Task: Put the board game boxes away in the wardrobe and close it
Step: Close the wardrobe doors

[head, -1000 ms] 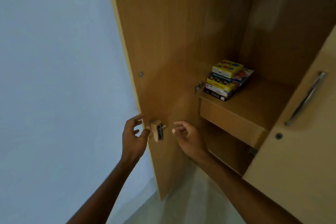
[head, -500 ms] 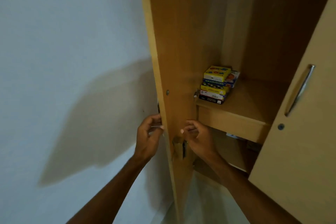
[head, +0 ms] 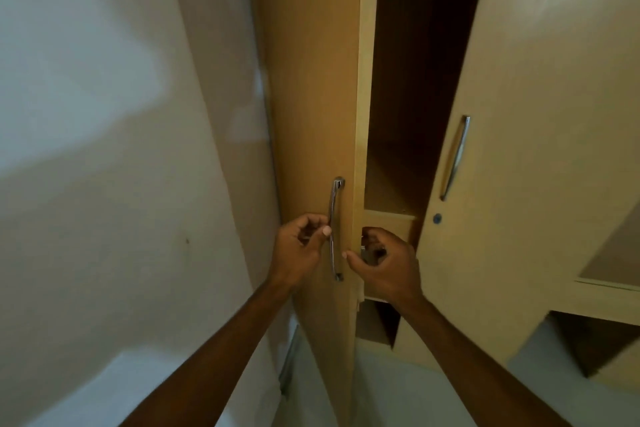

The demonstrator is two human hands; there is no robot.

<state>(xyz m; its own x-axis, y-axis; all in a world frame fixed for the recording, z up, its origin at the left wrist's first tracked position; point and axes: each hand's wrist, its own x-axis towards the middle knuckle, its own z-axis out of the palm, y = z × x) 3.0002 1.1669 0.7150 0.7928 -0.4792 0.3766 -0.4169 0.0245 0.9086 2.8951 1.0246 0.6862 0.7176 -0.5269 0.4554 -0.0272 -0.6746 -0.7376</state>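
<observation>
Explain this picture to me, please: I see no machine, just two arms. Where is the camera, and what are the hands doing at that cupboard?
There is no robot here. A person works with bare hands, and the single camera sits on their head, looking forward and down. The left hand is curled beside the metal handle of the left door, with its thumb at the bar; whether it grips is unclear. The right hand curls round that door's free edge. The door stands ajar, leaving a dark gap into the wardrobe next to the right door. What lies inside is hidden from this angle.
</observation>
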